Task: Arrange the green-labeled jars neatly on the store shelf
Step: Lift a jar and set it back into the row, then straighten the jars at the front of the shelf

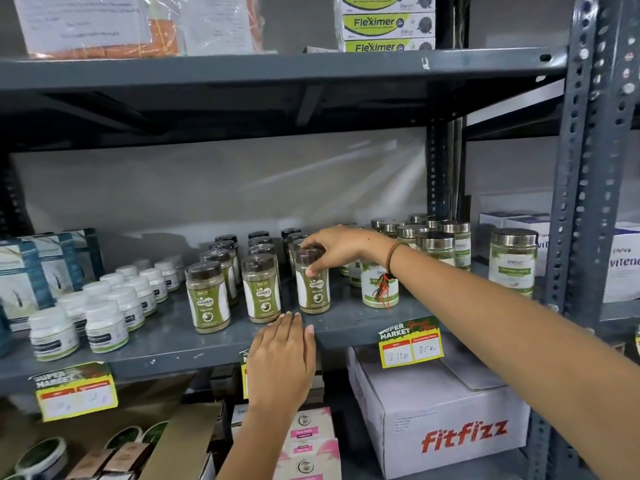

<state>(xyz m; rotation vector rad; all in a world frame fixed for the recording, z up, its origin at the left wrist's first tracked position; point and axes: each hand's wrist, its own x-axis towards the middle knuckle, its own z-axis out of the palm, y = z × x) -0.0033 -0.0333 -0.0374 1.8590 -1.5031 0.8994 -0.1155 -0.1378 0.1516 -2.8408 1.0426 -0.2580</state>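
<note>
**Inspector:** Report the middle shelf (194, 355), left to right.

**Me:** Far left, blue-and-white boxes (41, 268) stand at the back. Before them, white bottles (107, 323) run in rows toward the front edge. A yellow price tag (74, 393) hangs on the shelf lip below them.

**Inspector:** The green-labelled jars?

**Me:** Mid-shelf, in three rows running front to back, all upright with dark lids. The left front jar (207, 299) stands nearest the edge. The middle front jar (261, 289) is just beside it, apart, not touching. The right front jar (313, 282) stands on the shelf, slightly further back.

**Inspector:** Your left hand?

**Me:** My left hand (282, 362) lies flat and slack, fingers together, grasping nothing. The fingertips rest on the shelf's front edge, just before the middle and right front jars. It covers part of a second tag.

**Inspector:** Your right hand?

**Me:** My right hand (332, 251) reaches in from the right and is clenched over the right front jar's lid, thumb down the jar's side. A thread band (389, 268) sits on the wrist.

**Inspector:** Further right?

**Me:** Steel-lidded jars (434, 247) are clustered behind my wrist. A third tag (412, 344) hangs below. A Fitfizz carton (446, 420) sits on the lower shelf.
</note>
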